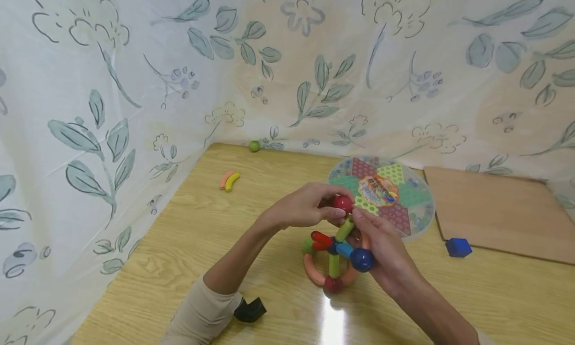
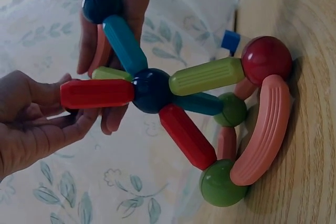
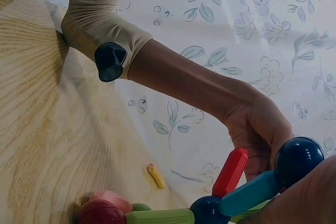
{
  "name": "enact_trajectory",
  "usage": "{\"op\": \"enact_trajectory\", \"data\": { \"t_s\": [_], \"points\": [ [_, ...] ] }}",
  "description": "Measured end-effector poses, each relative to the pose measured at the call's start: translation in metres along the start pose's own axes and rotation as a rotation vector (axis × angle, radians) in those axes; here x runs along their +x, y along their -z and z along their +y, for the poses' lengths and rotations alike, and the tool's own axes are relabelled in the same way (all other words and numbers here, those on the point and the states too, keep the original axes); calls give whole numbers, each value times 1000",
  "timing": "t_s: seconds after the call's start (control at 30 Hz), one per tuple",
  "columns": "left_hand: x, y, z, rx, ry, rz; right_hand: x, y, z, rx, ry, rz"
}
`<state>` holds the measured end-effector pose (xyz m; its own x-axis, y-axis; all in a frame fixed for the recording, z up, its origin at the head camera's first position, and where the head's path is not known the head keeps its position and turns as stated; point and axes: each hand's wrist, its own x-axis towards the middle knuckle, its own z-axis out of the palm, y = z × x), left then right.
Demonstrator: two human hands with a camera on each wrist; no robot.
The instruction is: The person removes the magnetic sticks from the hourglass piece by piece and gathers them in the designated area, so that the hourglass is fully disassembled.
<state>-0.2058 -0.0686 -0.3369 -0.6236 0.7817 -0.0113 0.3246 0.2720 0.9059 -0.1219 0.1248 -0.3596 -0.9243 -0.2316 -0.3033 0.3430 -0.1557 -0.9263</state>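
Observation:
My left hand (image 1: 305,205) holds a glossy red ball (image 1: 343,204) between thumb and fingers, at the top of a construction of magnetic rods and balls. My right hand (image 1: 386,240) reaches in from the other side, its fingers round a curved orange rod (image 2: 101,51) that hangs by a dark blue ball (image 1: 362,259). Straight red, lime and blue rods spread from a central navy ball (image 2: 152,91). The base is a ring of curved orange rods (image 2: 265,129) with green balls (image 2: 223,183) and a red ball (image 2: 266,60), standing on the table. My fingers partly hide the upper joint.
Farther back lie yellow and orange curved rods (image 1: 232,181) and a green ball (image 1: 254,146). A round patterned board (image 1: 418,195), a wooden board (image 1: 498,210) and a blue block (image 1: 458,247) are to the right. A black elbow-shaped piece (image 1: 250,310) sits by my left sleeve.

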Motion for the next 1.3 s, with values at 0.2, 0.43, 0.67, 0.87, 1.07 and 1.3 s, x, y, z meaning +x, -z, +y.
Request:
{"op": "enact_trajectory", "data": {
  "t_s": [0.2,0.43,0.67,0.87,1.07,1.3],
  "points": [
    [-2,8,-4,-21,10,11,1,-1,-1,-16,-4,7],
    [-8,39,-28,-53,140,286,0,-6,1,-4,10,-8],
    [-21,107,-71,-352,219,653,0,-8,0,9,32,1],
    [-30,169,-116,-774,289,943,-1,-6,-1,0,31,-1],
    [-45,207,-144,-1136,485,1033,-1,-6,-1,17,25,12],
    [-49,228,-157,-1287,694,1019,-1,-8,0,15,38,18]
  ]
}}
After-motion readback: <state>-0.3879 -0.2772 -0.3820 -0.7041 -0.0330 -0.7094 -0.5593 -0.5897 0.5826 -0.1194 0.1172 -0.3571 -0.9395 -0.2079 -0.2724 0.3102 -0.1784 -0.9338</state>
